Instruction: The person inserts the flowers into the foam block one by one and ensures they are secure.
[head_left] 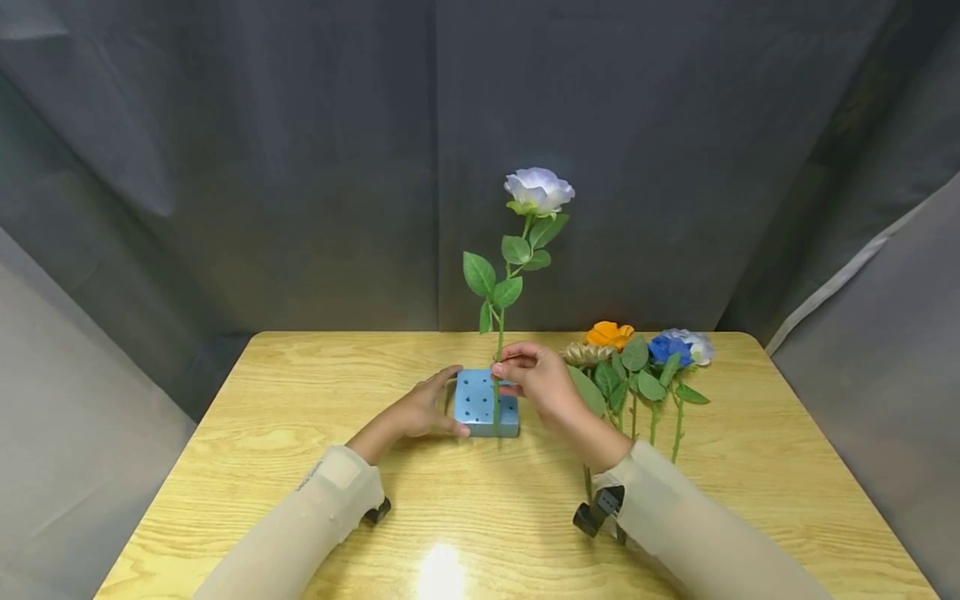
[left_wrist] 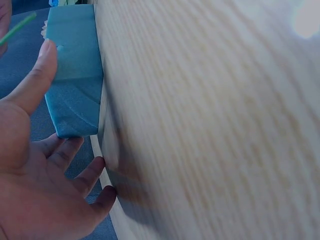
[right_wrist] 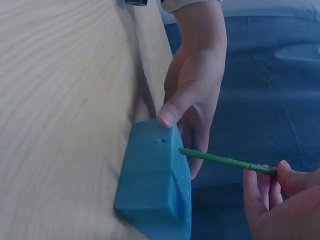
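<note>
A light blue foam block (head_left: 468, 417) with several small holes in its top lies on the table. My left hand (head_left: 422, 410) holds its left end, the thumb at the near corner and the index finger at the far one. With thumb and fingertips, my right hand (head_left: 546, 385) pinches the green stem of a pale lilac-white artificial rose (head_left: 538, 193). The rose stands upright over the block, bloom high and leaves below it. In the right wrist view, the lower tip of the stem (right_wrist: 220, 160) is right at the holed face of the block (right_wrist: 150, 170).
On the right of the wooden table (head_left: 300, 400) lie more artificial flowers: an orange one (head_left: 609, 335), a beige one (head_left: 587, 354), a blue one (head_left: 667, 347) and another pale one (head_left: 701, 348). My right forearm passes over some stems. Grey curtains (head_left: 337, 167) enclose the table.
</note>
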